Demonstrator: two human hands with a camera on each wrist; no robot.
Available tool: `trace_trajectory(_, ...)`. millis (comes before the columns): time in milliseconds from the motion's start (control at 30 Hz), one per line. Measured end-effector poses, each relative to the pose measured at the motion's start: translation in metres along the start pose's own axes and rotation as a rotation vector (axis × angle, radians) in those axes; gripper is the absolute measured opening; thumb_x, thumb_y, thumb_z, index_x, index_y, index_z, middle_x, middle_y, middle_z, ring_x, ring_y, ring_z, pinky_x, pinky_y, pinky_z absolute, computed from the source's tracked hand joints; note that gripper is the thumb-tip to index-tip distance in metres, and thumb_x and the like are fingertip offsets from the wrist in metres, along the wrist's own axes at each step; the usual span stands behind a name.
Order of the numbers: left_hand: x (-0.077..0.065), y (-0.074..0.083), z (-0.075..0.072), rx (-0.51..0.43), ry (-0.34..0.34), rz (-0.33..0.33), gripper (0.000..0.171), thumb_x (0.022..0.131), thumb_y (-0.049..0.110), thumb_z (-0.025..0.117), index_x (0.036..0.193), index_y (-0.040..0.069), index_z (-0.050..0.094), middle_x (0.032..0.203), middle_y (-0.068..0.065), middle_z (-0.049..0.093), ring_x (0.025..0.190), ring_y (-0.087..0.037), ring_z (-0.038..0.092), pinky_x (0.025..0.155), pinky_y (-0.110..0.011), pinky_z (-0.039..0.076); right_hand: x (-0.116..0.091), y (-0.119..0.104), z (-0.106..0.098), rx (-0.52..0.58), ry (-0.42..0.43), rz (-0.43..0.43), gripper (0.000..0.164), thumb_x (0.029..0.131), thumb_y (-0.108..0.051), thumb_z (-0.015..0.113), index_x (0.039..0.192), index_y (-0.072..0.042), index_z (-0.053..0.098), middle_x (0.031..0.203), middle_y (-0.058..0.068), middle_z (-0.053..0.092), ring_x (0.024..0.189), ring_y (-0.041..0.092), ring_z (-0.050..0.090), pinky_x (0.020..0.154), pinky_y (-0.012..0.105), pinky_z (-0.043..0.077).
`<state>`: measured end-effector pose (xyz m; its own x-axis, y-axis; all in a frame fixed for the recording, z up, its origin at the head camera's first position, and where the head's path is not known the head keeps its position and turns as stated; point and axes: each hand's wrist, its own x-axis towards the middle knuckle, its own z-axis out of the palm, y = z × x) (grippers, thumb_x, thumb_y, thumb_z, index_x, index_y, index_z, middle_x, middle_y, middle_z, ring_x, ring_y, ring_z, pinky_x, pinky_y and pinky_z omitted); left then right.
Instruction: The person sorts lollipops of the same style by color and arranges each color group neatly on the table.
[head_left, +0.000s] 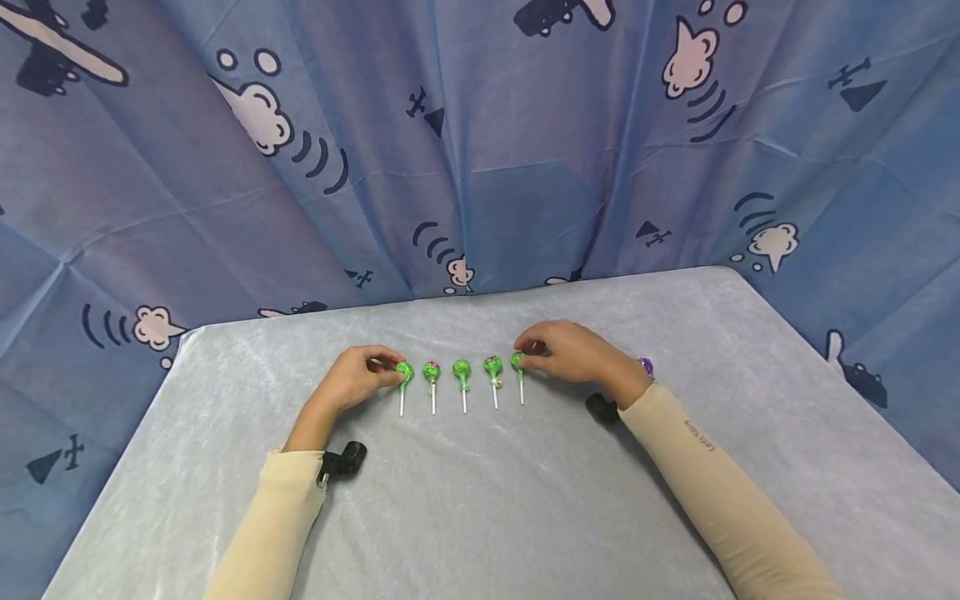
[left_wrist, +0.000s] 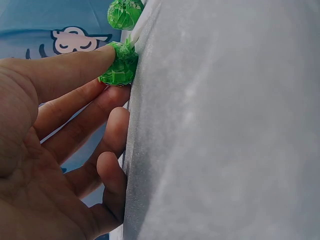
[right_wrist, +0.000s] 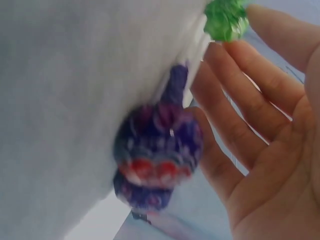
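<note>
On the grey table (head_left: 480, 508), 5 green lollipops (head_left: 461, 368) in a row, prob. nearly done; my L hand (head_left: 356, 379) pinches the leftmost, R hand (head_left: 573, 352) the rightmost; purple lollipops (right_wrist: 157, 142) nr R wrist, not in line.

- Surface (head_left: 480, 517): wore a pale grey cloth (head_left: 525, 467), soft-looking, light wrinkles, far right corner rounded.
- Curtain (head_left: 525, 208): blue to purple-blue, hung behind the far edge and along both sides; loose vertical folds plus sharp creases.
- Upper-left cloud print (head_left: 262, 121): pale, dark outline, two small ovals above it, three dark arcs to its right.
- Right-hand cloud print (head_left: 774, 242): same type, arcs above.
- Lower-left cloud print (head_left: 153, 327): arcs on its left.
- Dark triangle print (head_left: 435, 122): sat beside a small barred mark.
- Left wrist view: another cloud print (left_wrist: 75, 41) showed on the curtain.
</note>
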<state>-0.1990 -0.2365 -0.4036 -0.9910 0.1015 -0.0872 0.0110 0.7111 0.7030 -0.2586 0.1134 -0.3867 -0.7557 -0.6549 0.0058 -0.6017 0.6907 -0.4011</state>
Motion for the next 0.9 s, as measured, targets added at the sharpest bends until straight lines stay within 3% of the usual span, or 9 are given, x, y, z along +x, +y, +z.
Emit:
trace_trajectory(500,0.001,-0.001,0.001,-0.002,0.003,0.011,0.026,0.087,0.021,0.077,0.112,0.015,0.075,0.108,-0.008,0.073,0.097,-0.022,0.065,0.077,-0.031,0.047,-0.020,0.034,-0.037,0.048,0.066,0.081,0.034,0.096,-0.024,0.067,0.124,-0.006,0.068,0.114,0.007,0.073,0.102,0.023,0.066,0.086,0.044,0.052)
trace_trajectory(900,0.001,-0.001,0.001,0.009,0.010,0.031,0.027,0.086,0.021,0.077,0.112,0.014,0.075,0.108,-0.008,0.073,0.095,-0.023,0.065,0.077,-0.031,0.047,-0.039,0.057,-0.045,0.047,0.018,0.126,0.029,0.094,-0.020,0.069,0.120,-0.006,0.070,0.108,0.007,0.074,0.101,0.025,0.067,0.088,0.046,0.052)
